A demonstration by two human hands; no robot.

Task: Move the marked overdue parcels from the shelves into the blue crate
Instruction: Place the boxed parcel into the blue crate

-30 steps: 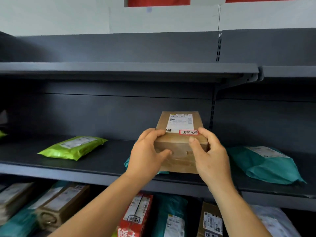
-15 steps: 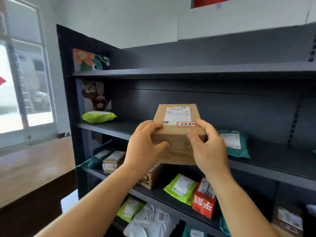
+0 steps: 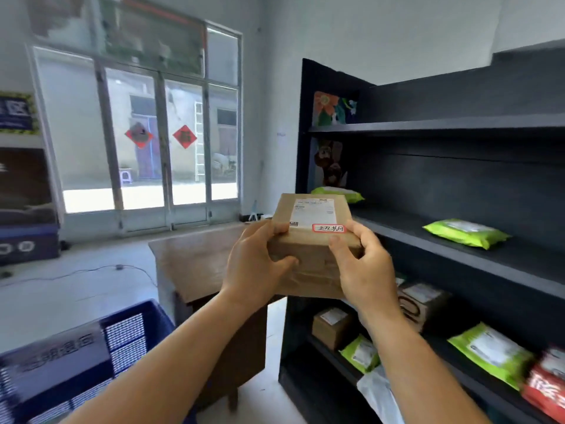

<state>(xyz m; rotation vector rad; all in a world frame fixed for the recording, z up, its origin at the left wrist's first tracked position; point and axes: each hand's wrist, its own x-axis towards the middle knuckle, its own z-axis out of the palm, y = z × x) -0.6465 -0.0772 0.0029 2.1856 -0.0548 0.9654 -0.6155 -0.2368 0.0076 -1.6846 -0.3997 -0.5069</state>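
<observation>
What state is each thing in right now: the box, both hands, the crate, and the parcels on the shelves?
Cardboard box: held in the air, red-bordered tag facing up.
Left hand: fingers curled round the box's left side.
Right hand: grips the box's right side.
Blue crate: on the floor at lower left, inside hidden.
Green parcel: lying flat on the shelf.

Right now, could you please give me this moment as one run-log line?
stage: carrying | item: marked cardboard box | left hand: gripping box | right hand: gripping box | blue crate: lower left
</observation>
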